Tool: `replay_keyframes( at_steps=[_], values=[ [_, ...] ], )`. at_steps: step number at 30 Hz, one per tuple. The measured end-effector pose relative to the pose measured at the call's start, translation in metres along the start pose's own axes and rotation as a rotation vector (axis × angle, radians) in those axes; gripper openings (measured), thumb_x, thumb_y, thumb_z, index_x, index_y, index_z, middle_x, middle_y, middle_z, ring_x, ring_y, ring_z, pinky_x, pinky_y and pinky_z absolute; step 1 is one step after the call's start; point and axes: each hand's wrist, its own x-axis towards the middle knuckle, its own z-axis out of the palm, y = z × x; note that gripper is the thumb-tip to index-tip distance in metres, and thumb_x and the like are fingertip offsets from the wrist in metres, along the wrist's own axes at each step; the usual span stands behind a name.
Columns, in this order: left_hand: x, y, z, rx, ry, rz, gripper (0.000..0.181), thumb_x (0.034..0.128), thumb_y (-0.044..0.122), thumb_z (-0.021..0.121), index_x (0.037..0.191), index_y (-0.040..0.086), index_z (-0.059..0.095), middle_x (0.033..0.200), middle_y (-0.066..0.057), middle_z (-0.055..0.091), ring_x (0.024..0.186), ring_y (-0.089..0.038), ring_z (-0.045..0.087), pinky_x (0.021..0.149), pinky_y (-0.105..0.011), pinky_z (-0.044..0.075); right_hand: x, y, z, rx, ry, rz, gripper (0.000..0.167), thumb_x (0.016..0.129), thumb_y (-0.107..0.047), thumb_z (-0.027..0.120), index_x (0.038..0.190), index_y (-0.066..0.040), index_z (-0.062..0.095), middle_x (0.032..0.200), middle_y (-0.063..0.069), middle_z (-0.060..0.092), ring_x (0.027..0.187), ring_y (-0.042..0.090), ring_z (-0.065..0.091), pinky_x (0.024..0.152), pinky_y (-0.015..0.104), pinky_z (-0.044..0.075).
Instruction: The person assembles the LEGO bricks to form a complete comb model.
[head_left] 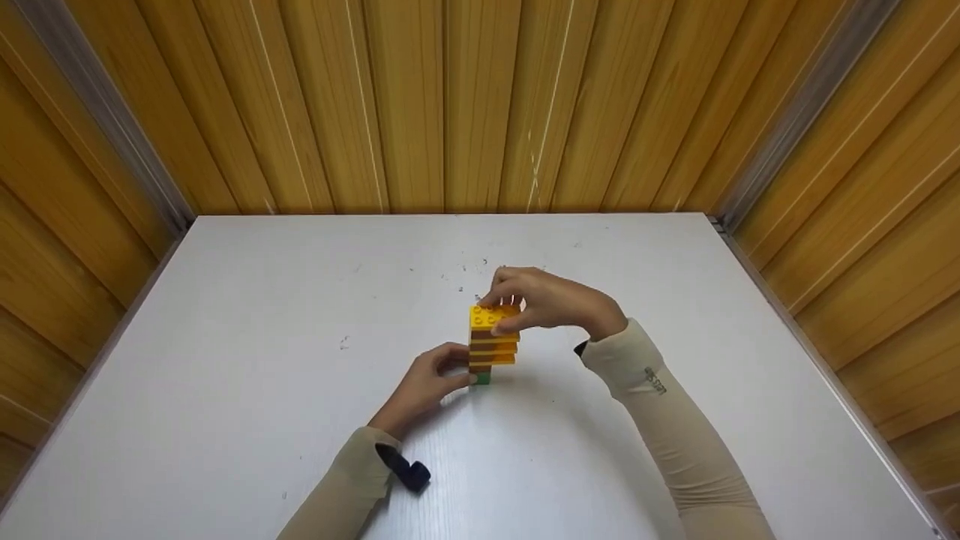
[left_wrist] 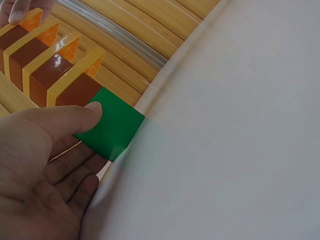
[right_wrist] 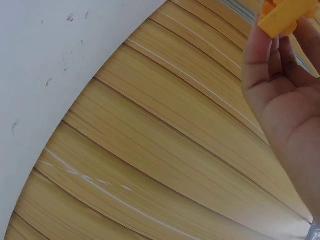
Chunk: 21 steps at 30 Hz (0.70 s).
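A tower of toy building blocks stands upright on the table, with brown bricks (left_wrist: 49, 72) layered between thin yellow plates (left_wrist: 91, 65). The yellow plates jut out to the right past the brown bricks. At its foot is a green brick (left_wrist: 117, 125), which my left hand (head_left: 427, 381) holds between thumb and fingers. Up at the top, my right hand (head_left: 559, 301) pinches the studded top yellow plate (head_left: 480, 318) from its right side. The right wrist view shows only an end of this yellow plate (right_wrist: 285, 17) at my fingertips.
The white table (head_left: 262, 315) carries small dark marks behind the tower. Wood-patterned panels (head_left: 472, 105) wall in the back and both sides. A black strap (head_left: 405, 469) hangs from my left sleeve.
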Motion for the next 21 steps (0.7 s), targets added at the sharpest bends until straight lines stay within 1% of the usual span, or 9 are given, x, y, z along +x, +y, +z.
replay_keyframes(
  at_steps=[3,7,9,11,15,18,21],
  values=[
    [0.001,0.0,0.0,0.0,-0.002,0.011,0.038,0.0857,0.02,0.072,0.122,0.019,0.061,0.12,0.001,0.065,0.113,-0.017,0.06,0.106,-0.04,0.044,-0.002,0.004,0.003,0.012,0.032,-0.019,0.036,0.087,-0.02,0.072,0.121,-0.009,0.067,0.104,0.004,0.06,0.093,0.018,0.057,0.084,0.036,0.053],
    [0.001,-0.001,-0.001,-0.002,-0.002,0.026,0.038,0.0859,0.02,0.072,0.122,0.017,0.061,0.119,-0.001,0.065,0.112,-0.018,0.061,0.105,-0.04,0.045,-0.005,0.008,0.007,0.028,0.079,-0.044,0.038,0.087,-0.021,0.072,0.122,-0.009,0.066,0.106,0.004,0.06,0.094,0.018,0.058,0.082,0.032,0.051],
    [0.001,-0.001,-0.001,-0.013,-0.001,0.029,0.038,0.0858,0.019,0.072,0.122,0.016,0.061,0.119,-0.002,0.066,0.112,-0.018,0.061,0.104,-0.04,0.045,-0.005,0.009,0.009,0.034,0.101,-0.057,0.038,0.087,-0.023,0.072,0.122,-0.01,0.066,0.106,0.004,0.061,0.095,0.018,0.058,0.082,0.032,0.051],
    [0.001,-0.001,-0.001,-0.022,0.0,0.036,0.038,0.0859,0.018,0.072,0.122,0.014,0.06,0.12,-0.003,0.066,0.112,-0.019,0.061,0.104,-0.04,0.045,-0.005,0.011,0.011,0.042,0.122,-0.069,0.038,0.086,-0.024,0.072,0.121,-0.01,0.066,0.107,0.004,0.061,0.096,0.018,0.059,0.083,0.035,0.052],
    [0.001,0.0,0.0,-0.034,0.002,0.029,0.039,0.0861,0.015,0.071,0.123,0.013,0.06,0.121,-0.004,0.065,0.114,-0.02,0.061,0.104,-0.039,0.046,-0.006,0.015,0.015,0.069,0.17,-0.098,0.039,0.086,-0.024,0.072,0.122,-0.009,0.066,0.109,0.004,0.063,0.097,0.018,0.059,0.085,0.04,0.053],
    [0.001,0.0,0.0,-0.024,0.008,0.008,0.039,0.0863,0.017,0.071,0.124,0.016,0.06,0.121,-0.002,0.065,0.114,-0.019,0.06,0.104,-0.038,0.045,-0.006,0.018,0.018,0.09,0.212,-0.119,0.041,0.086,-0.026,0.072,0.123,-0.008,0.065,0.111,0.004,0.065,0.099,0.017,0.059,0.086,0.037,0.053],
    [0.001,0.001,0.0,-0.025,0.012,0.0,0.039,0.087,0.019,0.071,0.124,0.016,0.06,0.122,-0.001,0.065,0.115,-0.018,0.06,0.106,-0.039,0.044,-0.006,0.02,0.02,0.11,0.253,-0.131,0.041,0.087,-0.028,0.071,0.122,-0.009,0.065,0.113,0.003,0.066,0.101,0.016,0.06,0.087,0.034,0.053]
  ],
)
